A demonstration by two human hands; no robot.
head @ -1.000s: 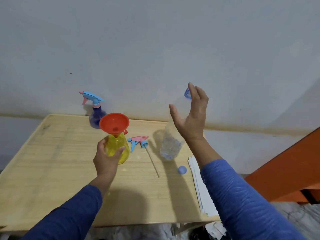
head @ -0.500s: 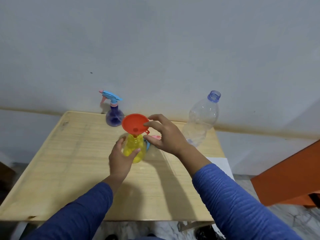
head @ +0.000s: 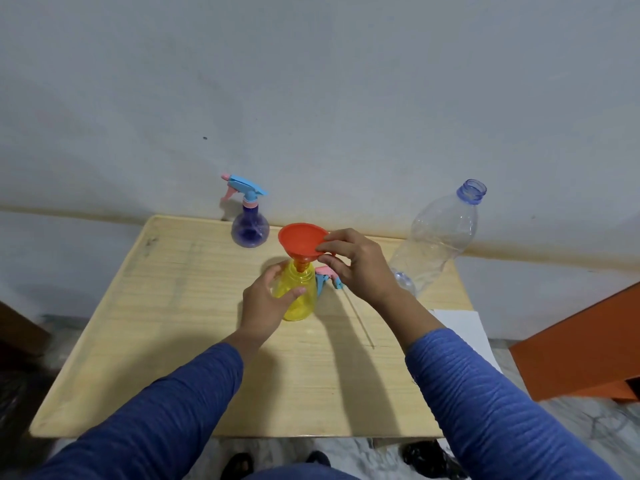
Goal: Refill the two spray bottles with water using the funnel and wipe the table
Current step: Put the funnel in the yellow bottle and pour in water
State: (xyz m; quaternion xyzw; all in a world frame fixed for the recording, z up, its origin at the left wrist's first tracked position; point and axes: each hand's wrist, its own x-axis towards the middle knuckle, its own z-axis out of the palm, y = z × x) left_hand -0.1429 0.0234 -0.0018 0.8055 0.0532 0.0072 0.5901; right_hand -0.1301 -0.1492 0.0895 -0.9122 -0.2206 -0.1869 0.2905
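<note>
Now left hand [head: 265, 299] grips yellow bottle [head: 298, 292] — right hand [head: 360, 266] pinches funnel [head: 300, 241] above.

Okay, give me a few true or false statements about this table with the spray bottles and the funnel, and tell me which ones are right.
1. The orange funnel sits in the neck of the yellow spray bottle. True.
2. The right hand holds the clear water bottle. False: it pinches the funnel's rim; the water bottle stands alone.
3. The left hand grips the yellow spray bottle. True.
4. The purple spray bottle has no sprayer head on it. False: its head is on.
5. The clear water bottle is capped. False: its mouth is open.
</note>
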